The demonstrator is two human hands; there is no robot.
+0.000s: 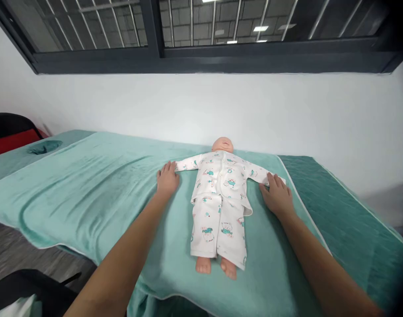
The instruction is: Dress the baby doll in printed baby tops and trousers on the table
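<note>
A baby doll (222,144) lies on its back on a light green blanket (98,189), its head by the wall and its bare feet nearest me. It wears a white printed pajama top (217,176) and matching pajama pants (206,226). Both sleeves are stretched out to the sides. At the end of the sleeve on the left, my left hand (168,177) has its fingers closed at the cuff. My right hand (277,193) grips the other sleeve near its cuff, with a bit of white cloth showing past the fingers. The doll's hands are hidden.
The blanket covers a padded green bed (346,215) with a face hole (45,146) at the far left. A white wall (138,105) and a dark-framed window (201,60) stand behind it. Black chairs (26,286) show at the lower left and a red-and-black one (12,141) at the far left.
</note>
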